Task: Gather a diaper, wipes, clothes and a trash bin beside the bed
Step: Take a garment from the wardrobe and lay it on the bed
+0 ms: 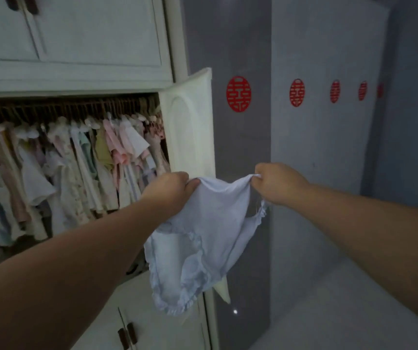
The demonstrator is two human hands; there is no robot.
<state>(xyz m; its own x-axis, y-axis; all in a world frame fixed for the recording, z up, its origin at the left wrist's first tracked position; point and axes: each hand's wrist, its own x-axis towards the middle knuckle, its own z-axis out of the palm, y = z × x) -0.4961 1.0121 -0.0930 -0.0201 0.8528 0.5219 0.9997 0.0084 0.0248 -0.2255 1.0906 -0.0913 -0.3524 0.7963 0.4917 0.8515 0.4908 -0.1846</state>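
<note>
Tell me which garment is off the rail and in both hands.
The pale blue ruffled garment, held by left hand and right hand; the others hang inside the wardrobe.

A pale wardrobe [96, 77] stands with its door [190, 122] swung open; red paper cutouts [238, 94] run in a row along the grey wall [316, 147]

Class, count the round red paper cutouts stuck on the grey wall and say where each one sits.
5, in a row: red cutouts beside the wardrobe door, then, and a dim one at the far corner. More may be hidden.
</note>
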